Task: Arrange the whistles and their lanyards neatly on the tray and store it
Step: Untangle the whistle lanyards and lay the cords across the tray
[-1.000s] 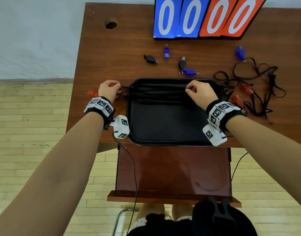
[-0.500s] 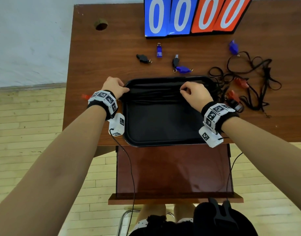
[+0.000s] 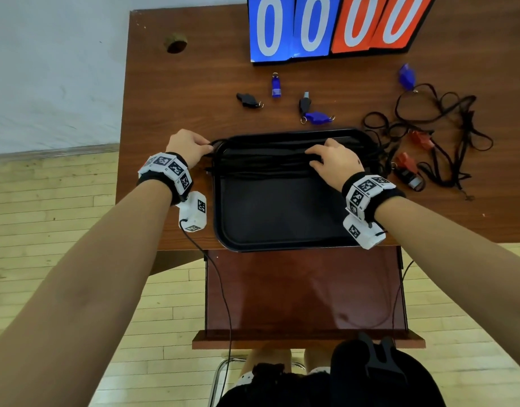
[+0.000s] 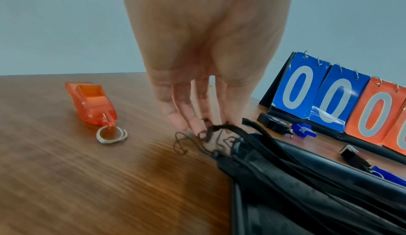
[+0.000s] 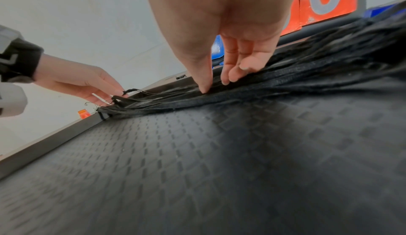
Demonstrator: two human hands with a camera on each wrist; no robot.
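Under right hand (image 3: 335,163), lanyards (image 3: 267,160) indistinct.

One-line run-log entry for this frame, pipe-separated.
phase: straightening lanyards on tray | left hand: pinching lanyard ends at tray's left rim | right hand: pressing bundle flat | whistles: not yet on tray

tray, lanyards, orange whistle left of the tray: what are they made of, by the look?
Tray: likely moulded plastic or rubber-faced, matt black, embossed grid.
Lanyards: woven black fabric cord, matt, fuzzy, with frayed thread ends near the left hand.
Orange whistle: translucent glossy plastic, light passing through; its split ring looks like bare metal.
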